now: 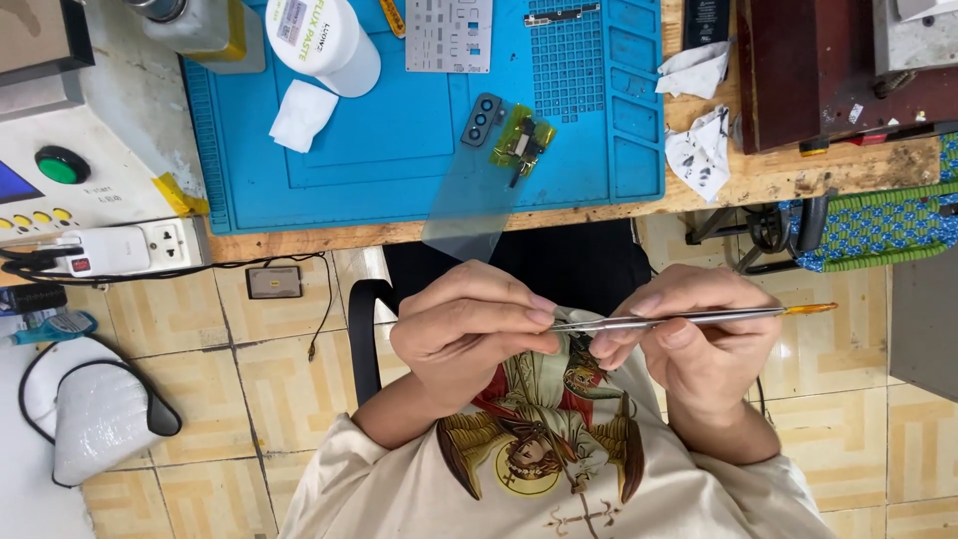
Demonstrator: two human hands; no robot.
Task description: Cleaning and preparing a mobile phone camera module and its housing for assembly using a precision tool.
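Blue mat on wooden bench

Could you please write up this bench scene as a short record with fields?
View: head camera, image appears upside down, so sides are uncertain
Left hand: pinches the tip end of the metal tweezers
Right hand: grips the tweezers along the shaft
Tweezers: roughly level, amber-tipped end pointing away from both hands
Mat: blue work mat on a wooden bench
On mat: small board wrapped in yellow tape, white tissue, white jar, metal stencil
Beside mat: crumpled stained tissues
Floor: beige tiles
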